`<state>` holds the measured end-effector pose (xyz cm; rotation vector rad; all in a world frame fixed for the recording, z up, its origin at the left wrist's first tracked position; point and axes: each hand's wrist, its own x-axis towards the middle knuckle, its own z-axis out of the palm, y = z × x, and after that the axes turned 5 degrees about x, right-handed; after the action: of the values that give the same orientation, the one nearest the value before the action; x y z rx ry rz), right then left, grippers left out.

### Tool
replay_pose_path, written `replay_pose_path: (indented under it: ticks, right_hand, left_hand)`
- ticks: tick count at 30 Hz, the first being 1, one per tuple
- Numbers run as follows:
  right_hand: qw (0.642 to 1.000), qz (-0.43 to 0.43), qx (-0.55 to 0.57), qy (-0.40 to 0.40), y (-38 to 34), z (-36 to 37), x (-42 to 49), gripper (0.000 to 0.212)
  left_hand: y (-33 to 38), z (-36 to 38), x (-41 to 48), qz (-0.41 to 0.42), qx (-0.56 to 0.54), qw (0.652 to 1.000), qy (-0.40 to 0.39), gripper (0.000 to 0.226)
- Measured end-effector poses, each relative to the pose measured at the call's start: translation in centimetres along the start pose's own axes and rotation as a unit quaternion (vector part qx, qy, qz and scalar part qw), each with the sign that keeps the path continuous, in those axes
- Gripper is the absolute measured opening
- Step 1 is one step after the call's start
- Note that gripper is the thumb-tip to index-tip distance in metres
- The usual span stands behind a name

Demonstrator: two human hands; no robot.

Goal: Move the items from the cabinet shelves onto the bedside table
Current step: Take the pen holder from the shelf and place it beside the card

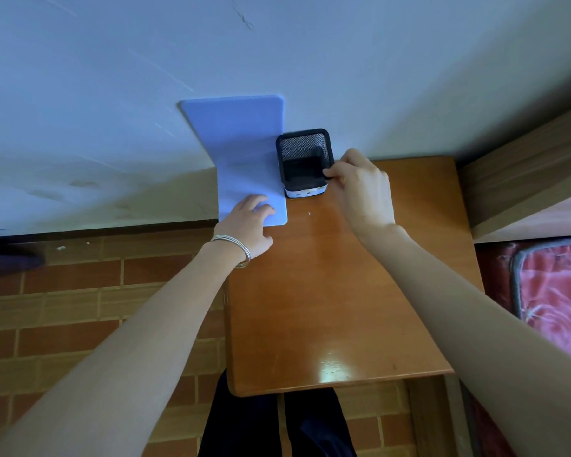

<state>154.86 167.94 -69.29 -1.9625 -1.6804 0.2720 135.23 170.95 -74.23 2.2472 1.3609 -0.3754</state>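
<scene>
Your two forearms reach out over the bedside table (337, 308), hands apart. At the table's back left corner your left hand (244, 225), silver bangles (236, 247) on its wrist, lies with fingers flat on the base of the blue bookend (241, 150), whose upright stands against the wall behind the table. Just beside it, at the table's back edge, stands the black mesh pen holder (302, 146); your right hand (360, 189) pinches its near right rim
</scene>
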Motion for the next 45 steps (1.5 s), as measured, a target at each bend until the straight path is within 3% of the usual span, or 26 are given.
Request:
replay_pose_path:
  ticks: [3,11,15,17,19,21,26,32,39,45]
  right_hand:
    - [0.999,0.04,0.0,-0.018,0.4,-0.2,0.0,0.01]
    - [0.999,0.022,-0.045,-0.017,0.5,-0.3,0.0,0.011]
    - [0.993,-0.034,-0.109,-0.026,-0.1,-1.6,-0.4,0.04]
    - [0.987,-0.002,-0.122,-0.101,-0.8,-3.1,-0.2,0.05]
    - [0.976,0.019,-0.108,-0.186,-1.1,-5.0,-0.1,0.063]
    - [0.97,0.009,-0.096,-0.222,-1.9,-7.8,-0.2,0.074]
    - [0.984,0.013,-0.087,-0.158,-4.3,-17.6,-0.1,0.068]
    - [0.985,0.058,-0.147,-0.071,-6.3,-31.0,-1.1,0.064]
    - [0.949,0.179,-0.254,0.062,-11.1,-45.2,-10.5,0.063]
    - [0.869,0.319,-0.354,0.132,-18.6,-48.5,-23.0,0.069]
  left_hand:
    - [0.0,0.1,0.0,0.001,0.003,1.0,0.001,0.05]
    - [-0.1,0.3,0.0,0.003,0.008,1.0,0.015,0.05]
    - [0.4,-0.5,0.3,0.018,0.038,0.999,-0.008,0.049]
    - [1.1,-1.4,0.1,0.015,0.025,0.999,-0.022,0.05]
    - [2.1,-3.0,-0.7,0.018,0.026,0.999,-0.022,0.05]
    - [3.2,-6.0,-2.2,0.028,0.04,0.999,-0.012,0.046]
    - [8.5,-16.6,-5.9,0.093,0.049,0.99,0.098,0.032]
    - [18.5,-27.9,-8.7,0.3,0.11,0.915,0.246,0.045]
    - [30.3,-34.7,-15.2,0.516,0.115,0.801,0.281,0.05]
    - [36.1,-35.2,-24.7,0.704,0.133,0.647,0.262,0.053]
